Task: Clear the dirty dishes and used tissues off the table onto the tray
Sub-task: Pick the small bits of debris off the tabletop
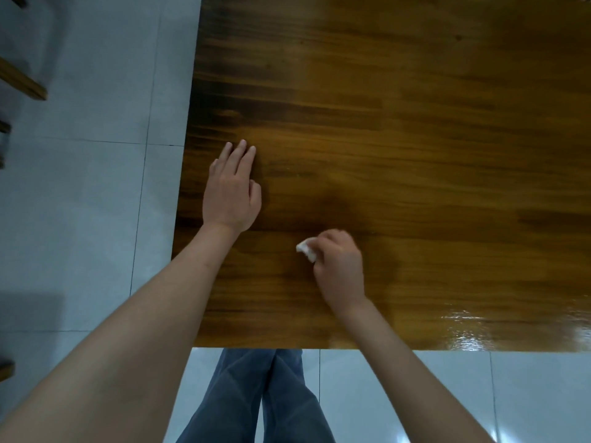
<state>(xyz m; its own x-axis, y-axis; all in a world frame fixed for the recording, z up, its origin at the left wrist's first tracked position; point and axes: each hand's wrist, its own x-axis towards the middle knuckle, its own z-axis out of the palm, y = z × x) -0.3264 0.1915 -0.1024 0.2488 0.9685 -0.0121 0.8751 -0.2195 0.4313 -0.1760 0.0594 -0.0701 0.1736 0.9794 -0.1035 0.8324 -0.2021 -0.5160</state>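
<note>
1. The left hand (231,190) lies flat on the brown wooden tabletop (415,123), close to its left edge. Its fingers are straight and held close together, and its grip holds nothing.
2. The right hand (339,266) is nearer the front edge of the tabletop. Its grip is curled round a small white tissue (307,249).
3. The tissue pokes out on the left side of the fingers, right at the wood.
4. The two hands are apart, with bare wood between them.
5. Lots of shiny bare wood spreads out behind and to the right of the hands.
6. Pale floor tiles (80,187) lie past the left and front edges.
7. Legs in blue jeans (265,401) stand by the front edge.
</note>
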